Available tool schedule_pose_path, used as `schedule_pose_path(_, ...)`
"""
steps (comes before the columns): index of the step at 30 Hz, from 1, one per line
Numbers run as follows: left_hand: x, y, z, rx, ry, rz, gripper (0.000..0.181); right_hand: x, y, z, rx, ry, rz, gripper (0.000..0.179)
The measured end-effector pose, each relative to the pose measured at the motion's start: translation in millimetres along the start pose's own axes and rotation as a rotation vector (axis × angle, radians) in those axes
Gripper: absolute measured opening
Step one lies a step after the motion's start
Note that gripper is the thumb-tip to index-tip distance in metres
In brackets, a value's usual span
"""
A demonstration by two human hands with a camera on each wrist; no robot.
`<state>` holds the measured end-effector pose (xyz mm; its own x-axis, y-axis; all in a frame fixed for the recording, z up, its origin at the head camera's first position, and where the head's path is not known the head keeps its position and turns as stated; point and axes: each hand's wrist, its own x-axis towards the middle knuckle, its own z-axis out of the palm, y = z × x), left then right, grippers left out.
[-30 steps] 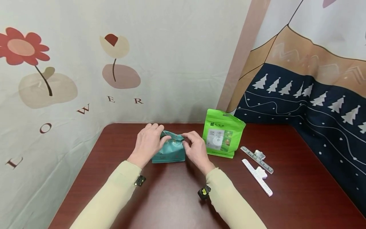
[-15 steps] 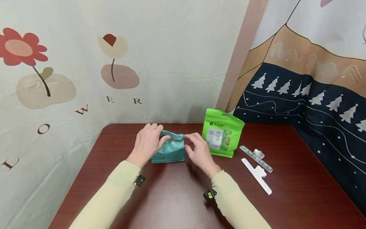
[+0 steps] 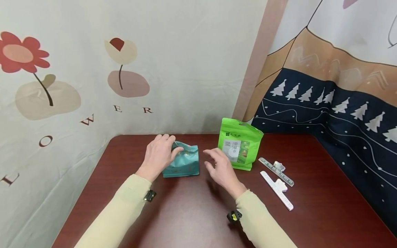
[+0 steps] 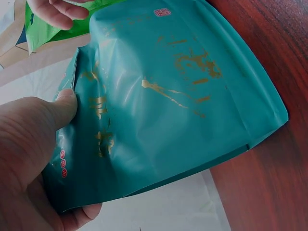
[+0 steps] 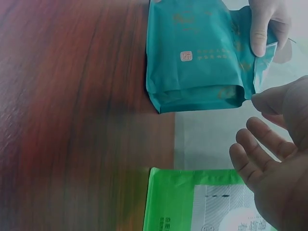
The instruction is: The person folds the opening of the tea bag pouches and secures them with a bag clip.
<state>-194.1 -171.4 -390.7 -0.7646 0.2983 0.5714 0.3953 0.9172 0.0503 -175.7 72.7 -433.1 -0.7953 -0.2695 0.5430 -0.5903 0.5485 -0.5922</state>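
A teal pouch (image 3: 185, 164) with gold print stands on the table (image 3: 186, 213), its top folded over toward the front. My left hand (image 3: 159, 153) holds the fold at its left end; in the left wrist view the thumb (image 4: 65, 107) presses on the front and fingertips show behind the pouch (image 4: 159, 110). My right hand (image 3: 221, 168) is apart from the pouch, just to its right, with fingers loosely bent and nothing in them. In the right wrist view the right hand (image 5: 284, 154) has thumb and fingers spread.
Behind the right hand stands a bright green pouch (image 3: 252, 148). Two long clips lie right of it: a clear one (image 3: 276, 171) and, nearer, a white one (image 3: 277, 190). A printed cloth (image 3: 192, 69) hangs behind the table's back edge.
My right hand has let go of the fold's right end and moved right, away from the teal pouch. The left hand keeps its hold.
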Motion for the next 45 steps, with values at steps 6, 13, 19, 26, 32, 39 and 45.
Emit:
schedule_pose_path(6,0.2,-1.3,1.7,-0.001,0.012,0.006,0.045,-7.1,6,-5,-0.026,0.015,-0.009,0.038)
schedule_pose_path(13,-0.1,-1.7,2.3,0.001,0.024,0.012,0.044,-15.8,10,-15,-0.032,0.008,0.005,0.032)
schedule_pose_path(19,-0.9,-1.6,2.9,-0.001,0.025,0.012,0.045,-24.4,15,-22,-0.038,0.036,0.013,0.027)
schedule_pose_path(26,-1.5,-2.2,3.8,0.007,0.031,0.015,0.045,-32.6,23,-33,-0.079,0.069,0.070,0.026)
schedule_pose_path(32,-1.9,-2.3,5.1,0.012,0.033,0.022,0.045,-37.7,33,-45,-0.111,0.097,0.082,0.027)
schedule_pose_path(39,-1.6,-2.7,6.1,0.011,0.029,0.023,0.045,-42.0,45,-57,-0.150,0.149,0.072,0.026)
schedule_pose_path(45,-0.5,-2.7,4.7,0.012,0.012,0.011,0.045,-45.3,53,-65,-0.182,0.157,0.087,0.026)
